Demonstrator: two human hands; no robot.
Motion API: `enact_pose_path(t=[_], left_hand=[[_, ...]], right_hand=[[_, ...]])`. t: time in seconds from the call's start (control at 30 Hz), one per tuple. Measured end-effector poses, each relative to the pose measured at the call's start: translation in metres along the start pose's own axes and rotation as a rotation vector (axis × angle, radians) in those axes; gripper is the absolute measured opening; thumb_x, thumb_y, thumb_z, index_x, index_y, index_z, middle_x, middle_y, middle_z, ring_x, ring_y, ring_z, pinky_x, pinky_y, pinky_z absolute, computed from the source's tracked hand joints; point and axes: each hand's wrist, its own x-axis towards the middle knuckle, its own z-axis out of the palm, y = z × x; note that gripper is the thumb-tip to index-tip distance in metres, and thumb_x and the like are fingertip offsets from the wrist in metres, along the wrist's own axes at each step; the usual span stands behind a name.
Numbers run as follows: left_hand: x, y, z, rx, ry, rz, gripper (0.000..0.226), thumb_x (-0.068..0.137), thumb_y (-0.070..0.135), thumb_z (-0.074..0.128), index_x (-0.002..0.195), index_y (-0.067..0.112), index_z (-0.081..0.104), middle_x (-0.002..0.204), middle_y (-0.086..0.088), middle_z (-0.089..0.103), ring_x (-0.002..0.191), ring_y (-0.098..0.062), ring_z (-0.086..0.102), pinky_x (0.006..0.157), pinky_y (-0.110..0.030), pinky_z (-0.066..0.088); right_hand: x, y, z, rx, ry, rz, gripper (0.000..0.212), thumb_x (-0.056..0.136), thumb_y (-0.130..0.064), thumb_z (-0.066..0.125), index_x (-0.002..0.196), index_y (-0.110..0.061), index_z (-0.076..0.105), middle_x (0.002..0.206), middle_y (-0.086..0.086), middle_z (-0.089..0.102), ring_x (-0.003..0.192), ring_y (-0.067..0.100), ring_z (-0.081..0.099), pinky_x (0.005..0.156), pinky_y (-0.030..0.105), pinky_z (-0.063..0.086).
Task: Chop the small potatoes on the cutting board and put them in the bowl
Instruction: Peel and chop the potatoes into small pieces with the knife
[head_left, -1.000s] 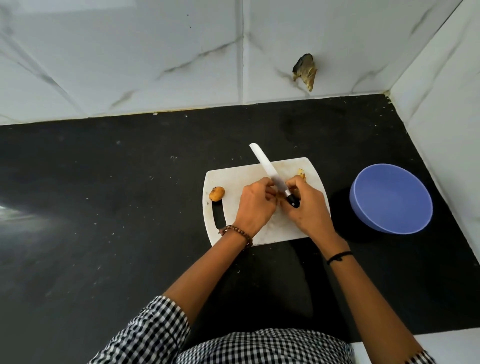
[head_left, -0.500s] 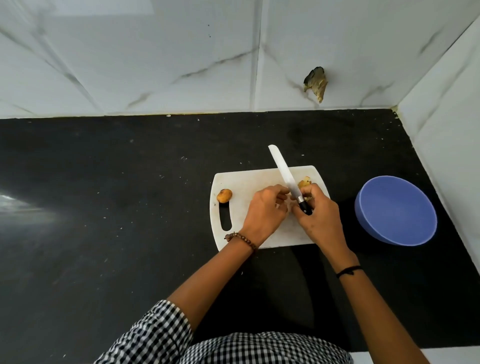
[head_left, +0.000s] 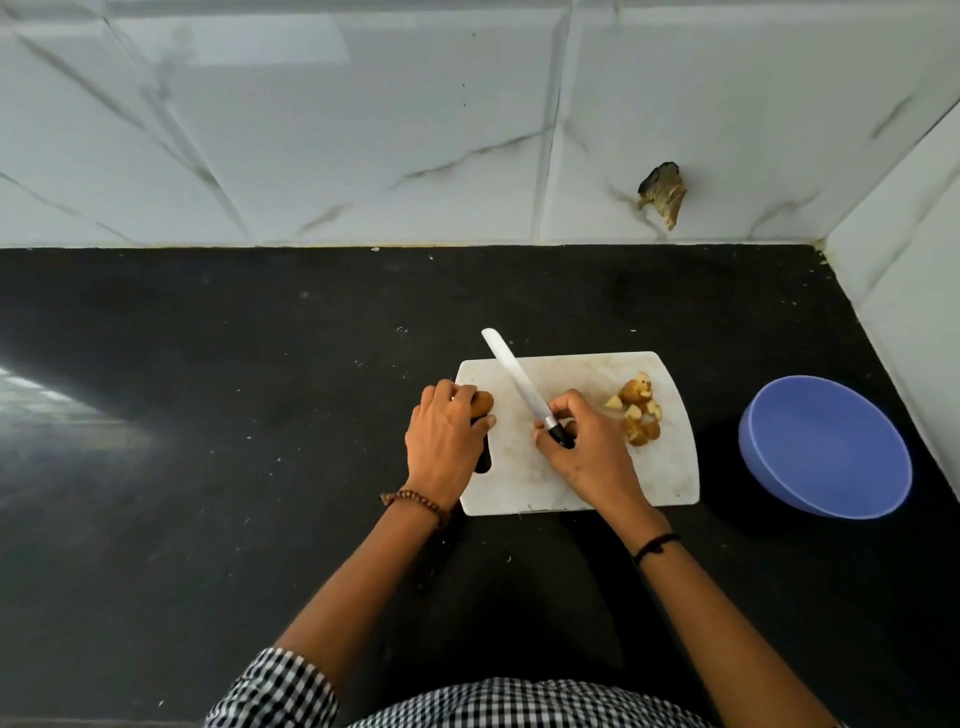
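A white cutting board (head_left: 670, 467) lies on the black counter (head_left: 208, 415), with a blue bowl (head_left: 831, 441) just beside it on the right, not touching it. At the board's left edge, above its handle slot, the left hand (head_left: 447, 436) curls its fingers and thumb round a small whole potato (head_left: 484, 402), which rests on the board. The right hand (head_left: 587, 452) grasps the black handle of a knife (head_left: 514, 379). Its white blade slants far and left across the board, the tip reaching past the far edge. To the right of that hand, a heap of chopped potato pieces (head_left: 639, 410) sits on the right part of the board. No potato shows inside the bowl. A beaded bracelet (head_left: 415, 501) circles the left wrist and a black band (head_left: 657, 545) the right. On the marbled wall tiles behind, a broken hole (head_left: 665, 195) shows.
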Motion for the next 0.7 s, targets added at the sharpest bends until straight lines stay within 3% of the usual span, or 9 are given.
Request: enact_pose_path(t=[0.33, 0.53, 0.7], left_hand=[[0.0, 0.016, 0.01, -0.395, -0.068, 0.149, 0.035, 0.079, 0.027, 0.077, 0.109, 0.019, 0.063, 0.104, 0.005, 0.06, 0.086, -0.006, 0.059, 0.074, -0.012, 0.05], [0.0, 0.033, 0.022, -0.515, -0.098, 0.146, 0.036, 0.07, 0.021, 0.084, 0.102, 0.016, 0.068, 0.098, 0.003, 0.064, 0.082, 0.0, 0.059, 0.074, -0.006, 0.047], [0.0, 0.037, 0.024, -0.617, -0.113, 0.113, 0.037, 0.07, 0.015, 0.084, 0.104, 0.016, 0.068, 0.099, 0.0, 0.066, 0.087, -0.005, 0.064, 0.08, -0.015, 0.053]], right_hand=[[-0.008, 0.007, -0.01, 0.119, 0.064, 0.143, 0.021, 0.089, -0.034, 0.071, 0.101, -0.023, 0.057, 0.093, -0.011, 0.06, 0.085, 0.004, 0.059, 0.068, 0.012, 0.047], [-0.025, 0.012, -0.014, 0.222, 0.129, 0.17, 0.022, 0.087, -0.034, 0.073, 0.099, -0.023, 0.058, 0.088, -0.012, 0.065, 0.08, 0.002, 0.064, 0.068, 0.017, 0.055], [-0.035, 0.016, -0.011, 0.287, 0.134, 0.211, 0.022, 0.088, -0.038, 0.071, 0.102, -0.026, 0.058, 0.093, -0.011, 0.068, 0.083, 0.007, 0.068, 0.071, 0.024, 0.06]])
